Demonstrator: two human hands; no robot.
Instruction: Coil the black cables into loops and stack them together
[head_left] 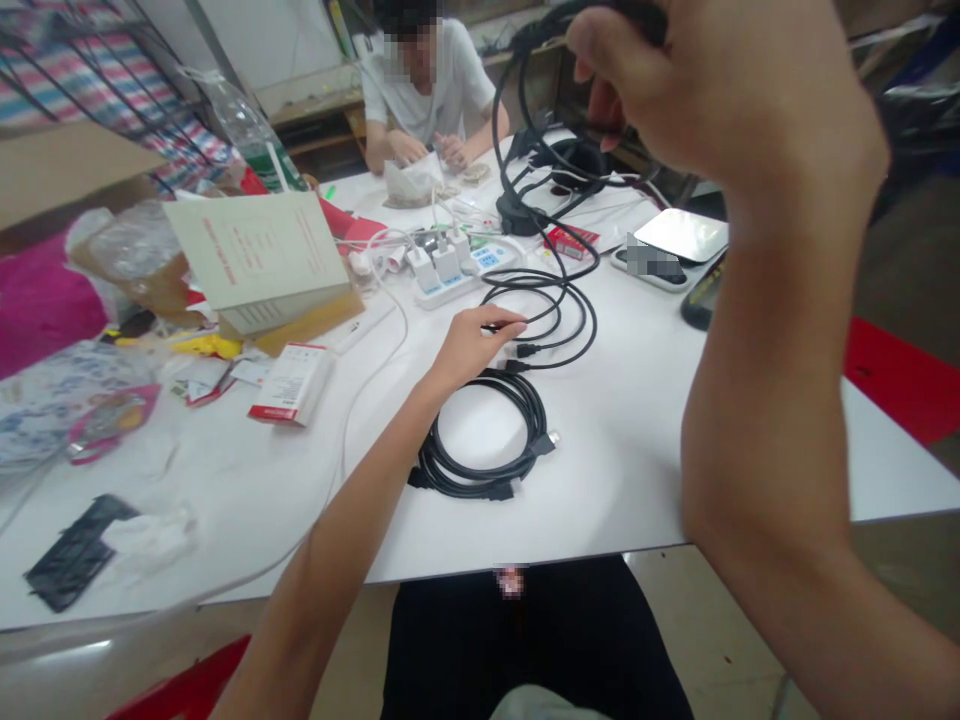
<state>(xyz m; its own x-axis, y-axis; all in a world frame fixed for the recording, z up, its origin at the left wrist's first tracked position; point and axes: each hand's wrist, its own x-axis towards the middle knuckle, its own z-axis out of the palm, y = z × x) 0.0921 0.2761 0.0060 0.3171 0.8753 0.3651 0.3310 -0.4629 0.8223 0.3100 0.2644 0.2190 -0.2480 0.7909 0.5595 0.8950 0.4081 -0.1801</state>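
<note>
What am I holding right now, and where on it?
You're holding black cable. Your right hand grips the raised loops; your left hand pinches a lower stretch between thumb and fingers.

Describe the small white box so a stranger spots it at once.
On the white table, find the large pale folded card at the left. Just in front lies the small white box with a red end. Crisp, straight edges set it apart from the crumpled yellow wrapping nearby.

A white surface [600,440] stands on a pale, glossy tiled floor [675,630]. Behind it are a pale wall [262,40], wooden shelving [322,115] and striped fabric [75,80] inside a dark metal frame.
</note>
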